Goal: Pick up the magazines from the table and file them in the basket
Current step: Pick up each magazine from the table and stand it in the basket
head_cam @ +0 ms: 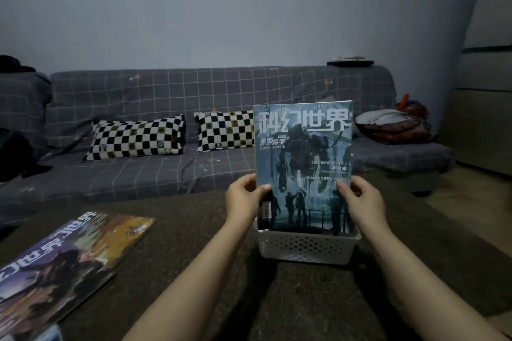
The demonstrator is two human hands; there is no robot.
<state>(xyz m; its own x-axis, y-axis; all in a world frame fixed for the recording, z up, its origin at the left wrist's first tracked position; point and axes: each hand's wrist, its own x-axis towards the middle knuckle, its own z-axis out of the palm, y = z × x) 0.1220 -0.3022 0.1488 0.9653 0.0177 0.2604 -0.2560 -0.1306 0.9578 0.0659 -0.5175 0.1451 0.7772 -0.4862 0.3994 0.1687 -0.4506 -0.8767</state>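
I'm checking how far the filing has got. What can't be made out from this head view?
- Inside of the white basket: hidden by the upright blue magazine that the left hand and right hand hold.
- Pile of magazines on the table: cut off by the left and bottom edges, so no count.
- Flat dark thing on the sofa back: too small to name.

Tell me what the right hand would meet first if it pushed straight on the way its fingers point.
The right hand points up and inward, and its grip is already on the blue magazine standing in the white basket. Pushing on would likely press into that cover; depth beyond it is unclear.
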